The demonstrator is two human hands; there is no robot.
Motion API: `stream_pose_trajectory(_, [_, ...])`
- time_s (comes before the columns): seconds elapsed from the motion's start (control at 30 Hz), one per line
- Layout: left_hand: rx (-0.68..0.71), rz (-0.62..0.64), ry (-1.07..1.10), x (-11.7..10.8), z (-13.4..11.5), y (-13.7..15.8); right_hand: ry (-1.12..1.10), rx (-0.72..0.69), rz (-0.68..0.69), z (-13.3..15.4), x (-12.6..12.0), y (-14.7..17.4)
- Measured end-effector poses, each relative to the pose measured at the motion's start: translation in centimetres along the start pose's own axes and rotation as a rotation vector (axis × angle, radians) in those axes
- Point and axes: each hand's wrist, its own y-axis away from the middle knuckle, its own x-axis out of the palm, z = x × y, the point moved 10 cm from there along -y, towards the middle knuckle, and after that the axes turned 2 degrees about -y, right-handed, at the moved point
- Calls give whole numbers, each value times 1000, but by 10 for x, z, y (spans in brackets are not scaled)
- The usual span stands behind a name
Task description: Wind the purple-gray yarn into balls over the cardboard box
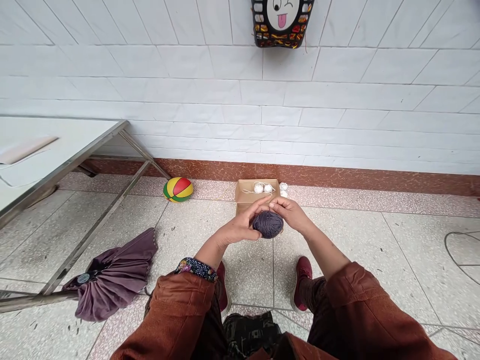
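A dark purple-grey ball of yarn [267,224] is held up in front of me, above the floor. My left hand [240,226] wraps round its left side, with the thumb below and the fingers over the top. At the upper right edge of the ball, my right hand [291,214] is closed, thumb and fingertips pinched against the yarn; a single strand between them is too fine to make out. Beyond my hands an open cardboard box [243,189] stands on the floor, partly hidden by them. White balls of yarn [258,187] lie in it, and more white yarn [284,190] lies beside it.
A metal-framed table [108,131] stands at the left. Under its edge lie a folded purple umbrella [116,280] and a striped ball [178,189]. A black basket [283,42] hangs on the tiled wall. A wire frame [450,252] rests on the floor at right.
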Motion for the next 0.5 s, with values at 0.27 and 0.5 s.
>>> stream_pose_trajectory(0.27, [-16, -342, 121, -41, 5, 5, 192, 32, 75, -12, 24, 4])
stream_pose_trajectory(0.5, [-44, -543, -315, -64, 8, 7, 190, -51, 273, 16, 46, 22])
